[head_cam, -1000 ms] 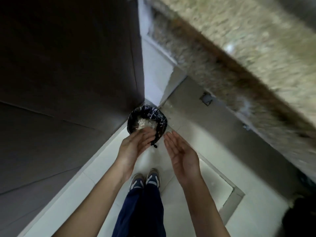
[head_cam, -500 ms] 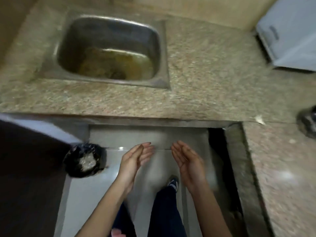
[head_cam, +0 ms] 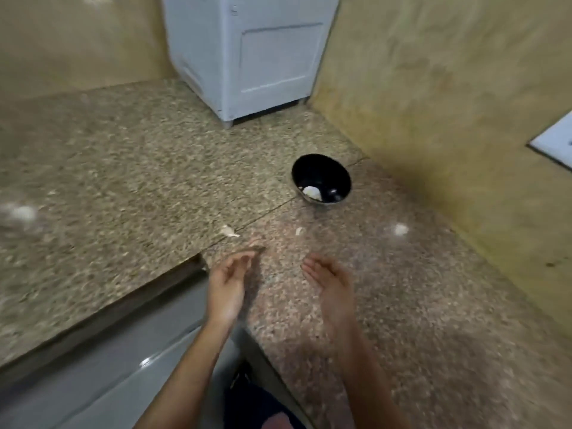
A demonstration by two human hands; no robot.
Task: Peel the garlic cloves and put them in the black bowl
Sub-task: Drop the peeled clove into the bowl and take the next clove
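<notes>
The black bowl (head_cam: 322,178) stands on the speckled granite counter (head_cam: 123,168) near the right wall, with a white peeled clove (head_cam: 312,192) inside. My left hand (head_cam: 227,284) hovers over the counter's inner corner, fingers relaxed and holding nothing. My right hand (head_cam: 332,287) is beside it, palm turned inward, fingers straight, also holding nothing. Both hands are well short of the bowl. A scrap of garlic skin (head_cam: 229,231) lies just beyond my left fingertips, and a small pale piece (head_cam: 299,231) lies between my hands and the bowl. The view is motion-blurred.
A white appliance (head_cam: 247,54) stands at the back against the yellowish wall (head_cam: 448,97). A blurred white lump (head_cam: 23,213) lies at the far left of the counter. A white spot (head_cam: 400,229), object or glare, shows right of the bowl. Grey floor (head_cam: 93,376) shows below.
The view swung from the floor bin, past the sink, to the counter corner with the bowl. Both hands stayed empty and in front of me, now over the counter edge.
</notes>
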